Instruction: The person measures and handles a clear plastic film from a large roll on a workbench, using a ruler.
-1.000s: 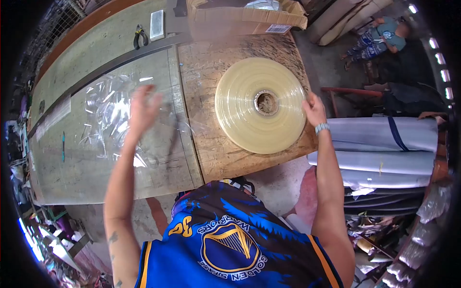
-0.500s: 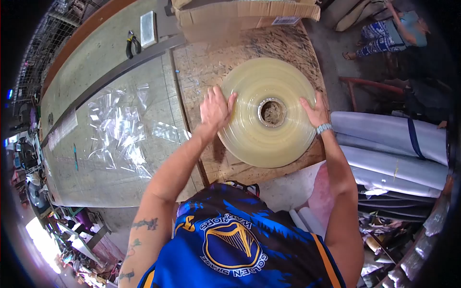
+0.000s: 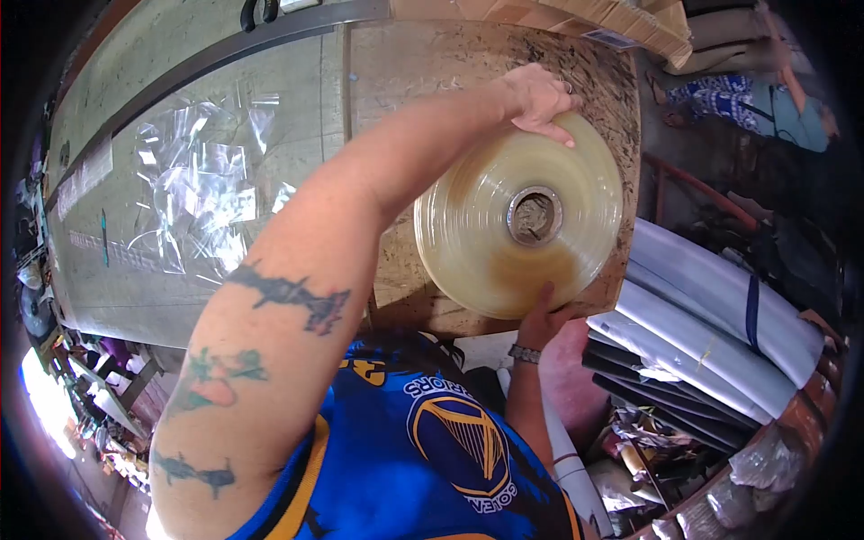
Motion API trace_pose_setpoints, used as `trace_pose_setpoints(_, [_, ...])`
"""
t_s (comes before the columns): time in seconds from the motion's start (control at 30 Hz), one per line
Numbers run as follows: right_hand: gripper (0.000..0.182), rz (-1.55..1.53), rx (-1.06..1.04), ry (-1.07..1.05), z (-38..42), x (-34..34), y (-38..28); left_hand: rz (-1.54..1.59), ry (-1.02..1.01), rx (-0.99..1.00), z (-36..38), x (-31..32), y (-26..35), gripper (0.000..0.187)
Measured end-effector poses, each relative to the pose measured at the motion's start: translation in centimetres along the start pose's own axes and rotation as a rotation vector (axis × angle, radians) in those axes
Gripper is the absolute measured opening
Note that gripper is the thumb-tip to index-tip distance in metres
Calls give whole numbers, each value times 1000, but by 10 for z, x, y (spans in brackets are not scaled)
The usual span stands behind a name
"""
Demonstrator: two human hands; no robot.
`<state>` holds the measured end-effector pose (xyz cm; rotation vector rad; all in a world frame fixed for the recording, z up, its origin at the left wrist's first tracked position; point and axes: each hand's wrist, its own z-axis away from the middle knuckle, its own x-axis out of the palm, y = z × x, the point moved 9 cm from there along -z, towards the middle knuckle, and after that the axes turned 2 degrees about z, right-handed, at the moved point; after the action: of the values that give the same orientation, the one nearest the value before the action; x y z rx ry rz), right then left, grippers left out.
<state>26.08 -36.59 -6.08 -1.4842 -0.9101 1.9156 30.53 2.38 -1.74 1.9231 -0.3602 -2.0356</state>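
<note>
A large roll of clear, yellowish plastic film (image 3: pixel 459 234) lies flat on the wooden board, its round cardboard core (image 3: pixel 514 225) facing up. My left hand (image 3: pixel 540 99) reaches across to the roll's far edge and grips it, with the thumb over the top face and the fingers on the outer side. At the near edge my right hand (image 3: pixel 544 321) holds the rim from below, a finger over the top face and the others partly hidden by the roll. A band circles my right wrist.
Loose clear plastic scraps (image 3: pixel 198 180) lie on the table's left part. A cardboard box (image 3: pixel 540 13) stands at the far edge, with plier handles (image 3: pixel 256 13) farther left. Long wrapped rolls (image 3: pixel 711 306) are stacked at the right; a person (image 3: pixel 783 108) is beyond.
My left hand has gone from the roll's left side to its far edge, and my right from the right side to the near edge. The view has shifted.
</note>
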Motion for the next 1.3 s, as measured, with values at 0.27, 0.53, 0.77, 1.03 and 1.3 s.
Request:
trace_pose_setpoints(0.27, [58, 237, -177, 75, -5, -3, 7, 188, 535, -651, 215, -12, 7, 55])
trace_pose_setpoints(0.53, [64, -10, -246, 100, 6, -1, -17, 264, 538, -885, 292, 32, 12, 56])
trace_pose_setpoints(0.77, [84, 224, -222, 110, -26, -1, 21, 134, 231, -797, 276, 57, 10, 36])
trace_pose_setpoints(1.03, [90, 210, -166, 105, -69, 0, 70, -31, -99, -633, 412, -40, -23, 21])
trace_pose_setpoints(1.3, [91, 230, 80, 42, -20, -4, 27, -199, 10, -723, 542, -81, -104, 10])
